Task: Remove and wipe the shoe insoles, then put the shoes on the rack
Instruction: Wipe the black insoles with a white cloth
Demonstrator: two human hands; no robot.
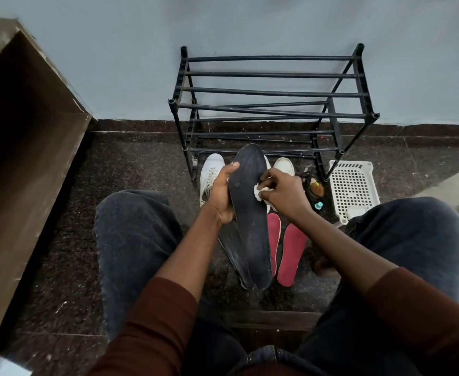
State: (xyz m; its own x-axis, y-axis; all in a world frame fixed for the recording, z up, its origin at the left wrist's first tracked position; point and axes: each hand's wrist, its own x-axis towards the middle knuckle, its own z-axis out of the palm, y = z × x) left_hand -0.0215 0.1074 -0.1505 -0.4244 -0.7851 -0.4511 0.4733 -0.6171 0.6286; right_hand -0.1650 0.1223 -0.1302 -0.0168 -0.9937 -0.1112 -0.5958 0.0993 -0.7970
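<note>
1. The left hand (223, 192) grips a dark insole (250, 213) by its left edge, thumb over the top near the toe end; the insole stands lengthwise, toe toward 12 o'clock, heel toward 6.
2. The right hand (282, 195) pinches a small white wipe (261, 192) against the insole's right edge.
3. On the floor under the hands lie a second dark insole (232, 245) and two red insoles (292, 253), side by side between the knees.
4. At 12 o'clock the black rack (271, 104) stands against the wall; bare floor lies between it and the brown cabinet (19, 131) at 9 o'clock.
5. A white shoe (209, 175) lies at the rack's foot; another white shoe (284, 166) shows only its toe past the right hand.
6. A white basket (353, 185) sits at 2 o'clock, its near corner cut off by the right knee.
7. Small dark items (315, 187) beside the basket are too muddled to identify.
</note>
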